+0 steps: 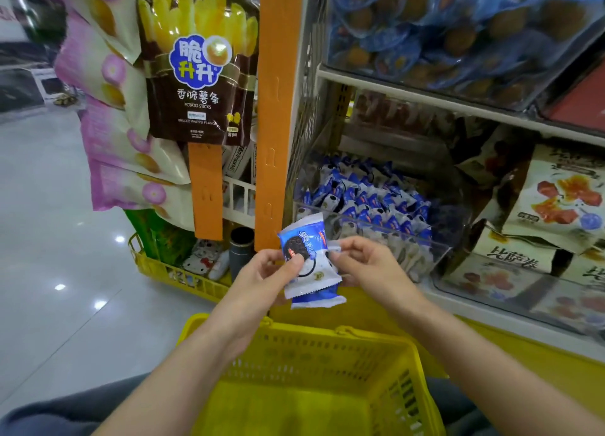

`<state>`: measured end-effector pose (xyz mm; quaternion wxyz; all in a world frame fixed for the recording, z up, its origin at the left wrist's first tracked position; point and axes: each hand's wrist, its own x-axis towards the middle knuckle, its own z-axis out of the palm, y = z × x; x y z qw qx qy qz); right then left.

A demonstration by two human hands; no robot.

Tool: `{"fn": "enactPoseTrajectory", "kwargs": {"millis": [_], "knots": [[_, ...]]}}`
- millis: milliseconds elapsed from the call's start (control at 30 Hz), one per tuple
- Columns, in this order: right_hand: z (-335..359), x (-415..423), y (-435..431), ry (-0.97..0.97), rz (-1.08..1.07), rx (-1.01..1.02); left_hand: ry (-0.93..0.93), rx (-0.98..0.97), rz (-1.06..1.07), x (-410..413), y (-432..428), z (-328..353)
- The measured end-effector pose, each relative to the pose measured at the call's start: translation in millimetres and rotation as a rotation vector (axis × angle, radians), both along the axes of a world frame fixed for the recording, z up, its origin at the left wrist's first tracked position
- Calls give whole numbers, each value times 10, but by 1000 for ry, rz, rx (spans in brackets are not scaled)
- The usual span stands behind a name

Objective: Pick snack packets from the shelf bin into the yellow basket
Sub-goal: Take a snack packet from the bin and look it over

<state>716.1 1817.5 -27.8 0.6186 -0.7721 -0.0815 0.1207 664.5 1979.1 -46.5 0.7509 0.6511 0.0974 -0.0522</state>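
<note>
Left hand [270,272] and right hand [365,267] pinch snack packets [306,236] above yellow basket [327,333].

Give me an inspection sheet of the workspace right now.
Surface: glossy pale floor, light glints.
Job's things: packets held above the yellow basket, none seen inside it; clear bin holds many more.
Clutter: second basket on the floor, with goods in it.
Hands: left hand and right hand both pinch the packets.
Cables: nothing seen.
Surroundings: shelves of snack bags; potato-stick bag hanging at left.
</note>
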Motion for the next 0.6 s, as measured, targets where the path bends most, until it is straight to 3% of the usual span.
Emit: {"fn": "enactPoseTrajectory", "kwargs": {"millis": [167,333,467,600], "knots": [[-101,-47,25,43,28,78,126,-172,-138,31,-7,-18],[-54,-87,6,67,80,0,92,-112,-209,49,-30,-29],[-16,-111,19,-109,77,-14,28,-31,-158,40,-31,-36],[24,-116,-15,-159,24,28,24,13,-117,34,-16,-30]]}}
